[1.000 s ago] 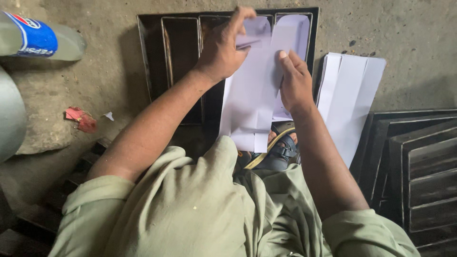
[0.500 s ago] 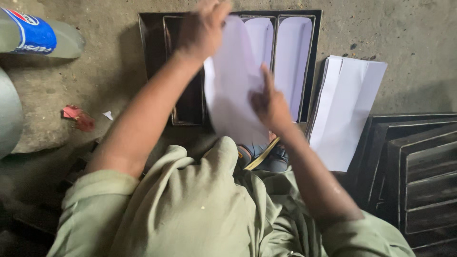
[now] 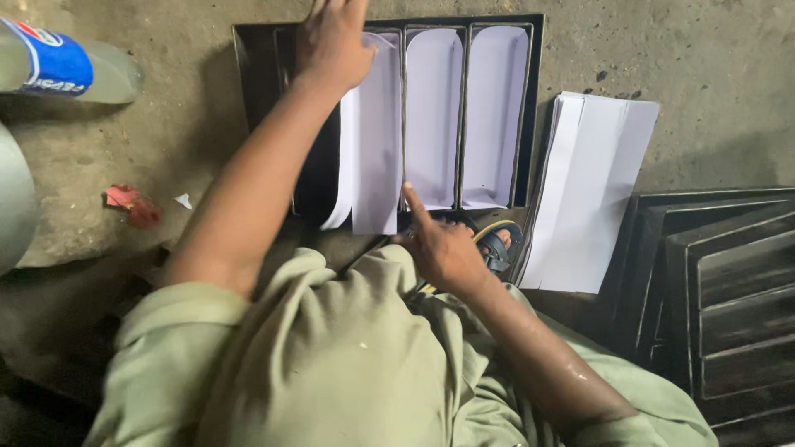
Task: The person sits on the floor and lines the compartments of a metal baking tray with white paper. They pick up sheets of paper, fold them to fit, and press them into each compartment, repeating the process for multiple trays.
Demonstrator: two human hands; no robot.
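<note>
A black metal tray [image 3: 263, 74] with several long compartments lies on the concrete floor. White paper liners [image 3: 490, 108] sit in its two right compartments. My left hand [image 3: 333, 40] presses the far end of a folded white paper sheet [image 3: 371, 141] into the compartment left of them. My right hand [image 3: 440, 245] is at the tray's near edge, its forefinger touching the sheet's near end. The leftmost compartment shows bare black metal.
A stack of folded white paper [image 3: 595, 190] lies right of the tray. More black trays [image 3: 720, 281] are piled at the right edge. A plastic bottle [image 3: 58, 64] lies at top left, red scraps [image 3: 131, 204] below it. A sandal [image 3: 497, 242] shows beside my knee.
The sheet, held up in both hands a second ago, has gone down into the tray compartment. My left hand moved to its far end, my right hand to its near end.
</note>
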